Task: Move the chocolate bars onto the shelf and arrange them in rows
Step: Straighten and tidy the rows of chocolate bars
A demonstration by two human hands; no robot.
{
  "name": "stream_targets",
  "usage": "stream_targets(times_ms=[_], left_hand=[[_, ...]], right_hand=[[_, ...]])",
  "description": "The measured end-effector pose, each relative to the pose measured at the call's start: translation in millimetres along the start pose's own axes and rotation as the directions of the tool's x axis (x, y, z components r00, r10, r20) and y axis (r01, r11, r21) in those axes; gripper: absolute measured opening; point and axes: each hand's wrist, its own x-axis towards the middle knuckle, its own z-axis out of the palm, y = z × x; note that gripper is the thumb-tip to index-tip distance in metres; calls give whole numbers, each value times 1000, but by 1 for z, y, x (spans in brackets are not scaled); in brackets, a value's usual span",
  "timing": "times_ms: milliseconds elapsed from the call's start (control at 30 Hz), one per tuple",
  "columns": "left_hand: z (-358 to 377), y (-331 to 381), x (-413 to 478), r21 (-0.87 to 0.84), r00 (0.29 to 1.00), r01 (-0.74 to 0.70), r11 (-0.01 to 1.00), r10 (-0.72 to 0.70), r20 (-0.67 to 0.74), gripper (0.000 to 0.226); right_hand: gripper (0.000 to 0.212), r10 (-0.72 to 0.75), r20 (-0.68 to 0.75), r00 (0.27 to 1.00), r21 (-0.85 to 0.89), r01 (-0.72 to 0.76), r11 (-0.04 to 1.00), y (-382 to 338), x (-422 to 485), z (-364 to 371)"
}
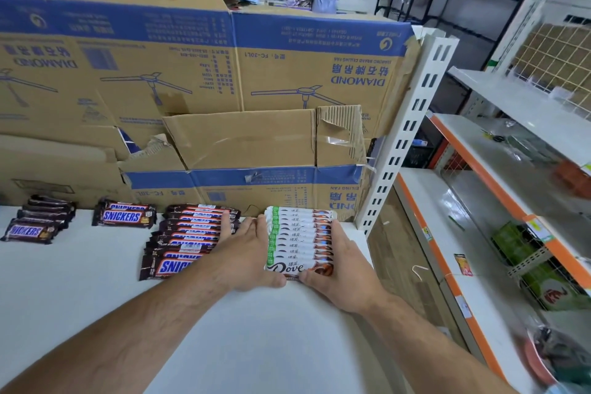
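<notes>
Well to the left of your left hand, a stack of Snickers bars point(38, 221) lies on the white shelf point(96, 281), with a smaller Snickers pile point(123, 216) nearer. Just left of that hand runs a long overlapping Snickers row point(188, 240); your outermost finger lies over its right ends.

Your left hand point(246, 253) reaches forward on an outstretched arm, palm down, fingers straight and spread. It holds nothing and presses against the left side of the Dove row point(299, 237). That row sits between your two hands, its far end near the cardboard boxes point(224, 73).

Your right hand point(342, 269) mirrors the left, with straight fingers flat along the row's right side and nothing gripped. Both thumbs touch the nearest Dove bar. Just beyond your right fingertips stands a slotted white upright point(406, 137).
</notes>
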Motion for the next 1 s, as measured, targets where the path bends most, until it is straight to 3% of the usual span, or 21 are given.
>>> stream_targets(times_ms=[100,300,467,533,600,667,933,1000], left_hand=[[1,1,-1,27,1000,12,1000,-11,-18,128],[-1,3,-1,50,1000,-9,999,10,-5,118],[-3,4,-6,10,999,21,1000,-21,-42,126],[-3,9,-11,-14,986,18,1000,-20,-165,120],[-1,15,-18,-1,957,-30,1000,29,-288,95],[2,20,-23,15,949,-52,999,54,-309,75],[11,26,-37,-12,937,-5,1000,1,-349,75],[12,22,-51,-24,921,-28,999,16,-388,72]], right_hand=[[90,-14,-7,1000,29,14,999,2,-3,0],[97,-23,-17,1000,7,23,1000,5,-3,5],[109,-33,-52,998,36,35,999,6,-9,4],[101,-26,-127,992,40,31,999,5,-17,3],[77,-94,-186,978,1,96,995,7,-22,4],[64,-154,-178,972,-56,146,988,10,-25,8],[69,-143,-153,978,-103,128,986,8,-26,7],[66,-191,-215,958,-164,158,974,0,-32,4]])
